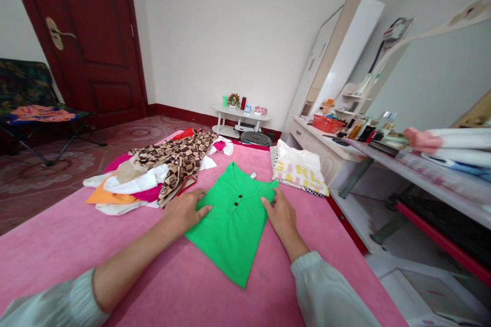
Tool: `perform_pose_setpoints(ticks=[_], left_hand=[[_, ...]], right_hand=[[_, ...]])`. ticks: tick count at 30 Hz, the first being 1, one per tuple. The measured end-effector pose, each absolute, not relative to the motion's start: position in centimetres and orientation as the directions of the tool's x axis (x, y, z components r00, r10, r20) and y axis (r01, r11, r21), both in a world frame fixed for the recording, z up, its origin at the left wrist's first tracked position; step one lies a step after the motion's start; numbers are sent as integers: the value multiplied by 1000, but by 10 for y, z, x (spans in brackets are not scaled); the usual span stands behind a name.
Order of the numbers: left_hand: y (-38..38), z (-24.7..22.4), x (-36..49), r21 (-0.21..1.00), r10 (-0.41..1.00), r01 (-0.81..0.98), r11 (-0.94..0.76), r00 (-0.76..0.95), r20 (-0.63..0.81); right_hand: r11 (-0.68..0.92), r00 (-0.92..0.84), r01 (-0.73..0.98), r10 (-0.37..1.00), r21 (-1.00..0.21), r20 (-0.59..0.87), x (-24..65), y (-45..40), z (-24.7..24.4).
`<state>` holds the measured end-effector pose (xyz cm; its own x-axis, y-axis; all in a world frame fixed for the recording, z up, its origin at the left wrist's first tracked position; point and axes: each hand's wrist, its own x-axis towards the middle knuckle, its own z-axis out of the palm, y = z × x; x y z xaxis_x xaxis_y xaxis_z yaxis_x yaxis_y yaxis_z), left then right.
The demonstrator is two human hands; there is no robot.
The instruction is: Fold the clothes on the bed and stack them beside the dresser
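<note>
A green shirt [230,219] with two dark buttons at its neckline lies folded narrow on the pink bedspread [153,271]. My left hand [187,209] is at its left edge, thumb over the cloth and fingers around the side, closed on the fabric. At the upper right edge, my right hand [282,214] pinches the shirt between thumb and fingers. A small white label shows by the collar. The lower end of the shirt tapers to a corner pointing toward me.
Left of the shirt lies a loose heap of clothes [180,158], brown-patterned, white, orange and magenta. A folded white printed shirt [299,168] lies on the right, near the bed's edge. Beyond stand a low white table [241,114] and, at right, a cluttered dressing table [307,130].
</note>
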<state>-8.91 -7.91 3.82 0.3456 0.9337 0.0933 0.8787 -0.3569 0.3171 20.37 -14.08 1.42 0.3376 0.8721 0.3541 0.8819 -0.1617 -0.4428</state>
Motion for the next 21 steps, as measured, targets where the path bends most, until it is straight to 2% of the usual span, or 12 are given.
perform_pose_setpoints(ticks=[3,5,6,8,10,11,13,15,17,18,20,21], left_hand=[[-78,37,-87,440,911,804,-400,399,99],[-84,40,-84,616,889,684,-390,453,60],[-90,43,-83,724,872,600,-340,490,3],[-109,49,-78,897,776,423,-131,606,-172],[-129,54,-73,931,567,353,95,750,-342],[-136,56,-72,918,447,368,151,802,-395],[-139,57,-70,897,302,419,138,845,-441],[-124,56,-68,899,348,432,71,834,-428],[-96,53,-65,905,535,423,30,759,-372],[-79,50,-62,906,642,422,19,690,-335],[-46,45,-53,912,818,410,2,525,-237],[-32,42,-47,917,868,398,-10,459,-190]], right_hand=[[-62,308,831,879,-552,365,194,-135,18],[-37,318,795,876,-605,364,200,-130,22],[-47,344,786,862,-617,373,206,-128,25],[-73,388,802,818,-592,425,222,-126,32],[-121,396,860,770,-495,501,235,-127,40],[-146,385,889,753,-434,534,237,-129,45],[-129,323,925,759,-356,565,230,-136,55],[22,197,922,832,-386,519,207,-148,66],[205,-13,863,922,-461,386,174,-165,75],[244,-112,844,951,-477,289,157,-176,78],[304,-272,859,953,-413,137,128,-199,76],[352,-338,857,935,-377,105,118,-208,72]])
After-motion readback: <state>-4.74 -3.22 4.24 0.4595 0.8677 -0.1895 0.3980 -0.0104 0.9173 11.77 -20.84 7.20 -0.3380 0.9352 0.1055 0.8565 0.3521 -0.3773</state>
